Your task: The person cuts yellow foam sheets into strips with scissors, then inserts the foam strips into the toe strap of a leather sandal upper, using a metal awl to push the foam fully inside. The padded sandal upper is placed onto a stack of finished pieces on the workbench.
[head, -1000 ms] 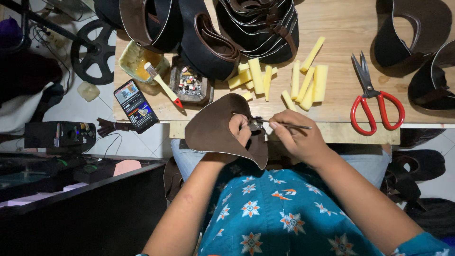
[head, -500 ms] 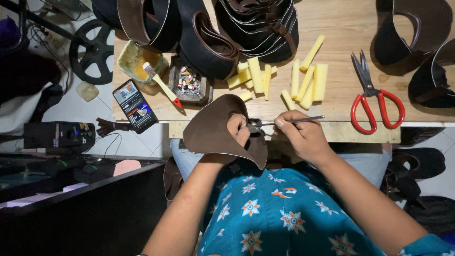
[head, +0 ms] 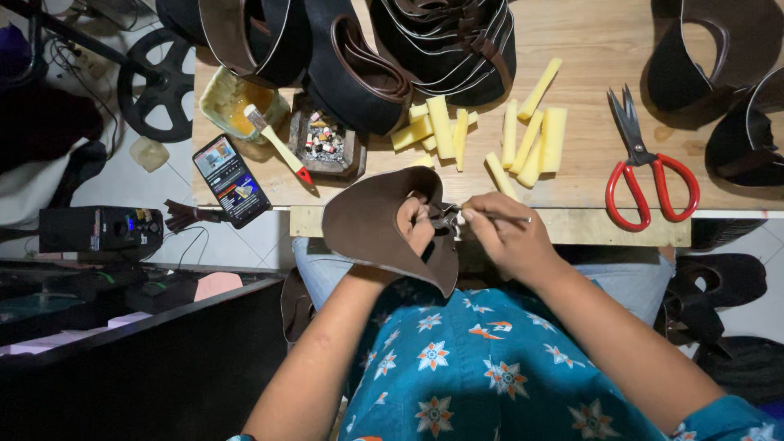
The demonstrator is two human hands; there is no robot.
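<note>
The left hand (head: 415, 224) holds a brown leather piece (head: 371, 229) in a closed grip. The right hand (head: 506, 237) pinches a thin tool (head: 500, 217) (its tip touches the leather) at the worktop (head: 588, 49) edge.

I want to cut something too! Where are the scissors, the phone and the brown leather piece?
scissors (head: 639, 155): head view, blades near the pivot.
phone (head: 231, 180): head view, middle of its screen.
brown leather piece (head: 367, 224): head view, broad curved flap.

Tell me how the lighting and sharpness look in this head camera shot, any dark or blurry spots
Head view: the wooden table is brightly and evenly lit and sharp, the scissors casting only a short shadow; the lower left falls into deep shadow; both hands, left hand and right hand, look crisp, without motion blur; the phone screen glows.
</note>
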